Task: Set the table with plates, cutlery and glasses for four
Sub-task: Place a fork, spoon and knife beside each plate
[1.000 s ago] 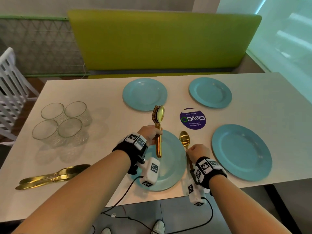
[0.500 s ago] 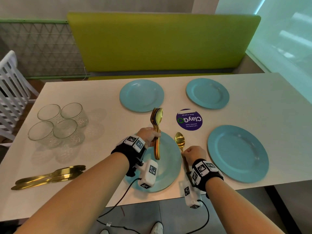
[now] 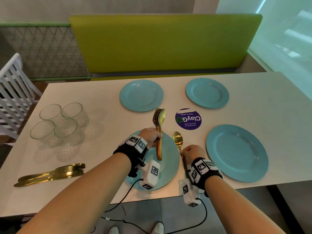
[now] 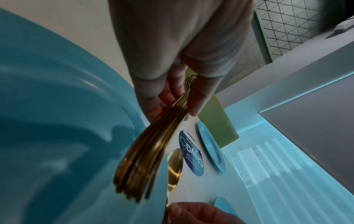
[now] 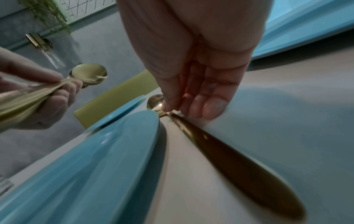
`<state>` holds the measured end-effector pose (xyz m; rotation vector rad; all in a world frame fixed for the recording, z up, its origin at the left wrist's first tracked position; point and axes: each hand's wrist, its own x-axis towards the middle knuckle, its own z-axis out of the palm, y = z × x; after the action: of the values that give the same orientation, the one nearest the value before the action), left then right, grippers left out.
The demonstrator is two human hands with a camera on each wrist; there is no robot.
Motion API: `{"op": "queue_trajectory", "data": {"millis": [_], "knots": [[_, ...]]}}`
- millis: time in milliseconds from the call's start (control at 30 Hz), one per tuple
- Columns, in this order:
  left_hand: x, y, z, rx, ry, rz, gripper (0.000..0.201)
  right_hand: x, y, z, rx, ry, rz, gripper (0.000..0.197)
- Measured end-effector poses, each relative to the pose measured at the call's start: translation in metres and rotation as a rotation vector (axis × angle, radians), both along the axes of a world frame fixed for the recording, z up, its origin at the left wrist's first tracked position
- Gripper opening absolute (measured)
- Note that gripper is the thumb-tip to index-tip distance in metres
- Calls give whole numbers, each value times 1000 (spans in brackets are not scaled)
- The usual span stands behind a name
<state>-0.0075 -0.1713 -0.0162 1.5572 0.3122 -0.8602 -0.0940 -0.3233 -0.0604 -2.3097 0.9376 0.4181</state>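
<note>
Four blue plates lie on the white table: near-left plate [image 3: 170, 161], near-right plate [image 3: 236, 152], far-left plate [image 3: 141, 95], far-right plate [image 3: 207, 92]. My left hand [image 3: 156, 137] grips a bundle of gold cutlery [image 3: 159, 119] upright above the near-left plate; spoon bowls top the bundle [image 4: 153, 136]. A single gold spoon [image 3: 177, 140] lies flat on the table just right of that plate, bowl pointing away. My right hand [image 3: 184, 152] pinches its neck, and the handle [image 5: 229, 151] runs back under my wrist.
Several clear glasses [image 3: 62, 122] cluster at the table's left. Gold knives [image 3: 50, 174] lie near the front-left edge. A round purple sticker [image 3: 188, 119] marks the table's middle. A green bench back [image 3: 160, 43] stands behind, and a white chair [image 3: 11, 92] stands at the left.
Only the view has shifted a little. Both hands keep their holds, and the single spoon stays beside the near-left plate.
</note>
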Motion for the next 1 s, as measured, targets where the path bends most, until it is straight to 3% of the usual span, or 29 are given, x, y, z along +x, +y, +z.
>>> {"op": "queue_trajectory", "data": {"millis": [233,467,700,833,1000], "knots": [[4,-8,0,-7,-29,-69,18,10,-16,21,121,-123,-88,27],[8,-36,6,-42,-68,-253,12,21,-13,60,456,-319,-148,21],[7,-70,9,-102,-112,-512,14,13,-27,69,436,-358,-301,20],[-2,-83,7,-109,-96,-566,20,0,-35,67,491,-365,-409,10],[-4,-108,6,-137,-68,-576,22,-3,-54,69,544,-403,-512,14]]}}
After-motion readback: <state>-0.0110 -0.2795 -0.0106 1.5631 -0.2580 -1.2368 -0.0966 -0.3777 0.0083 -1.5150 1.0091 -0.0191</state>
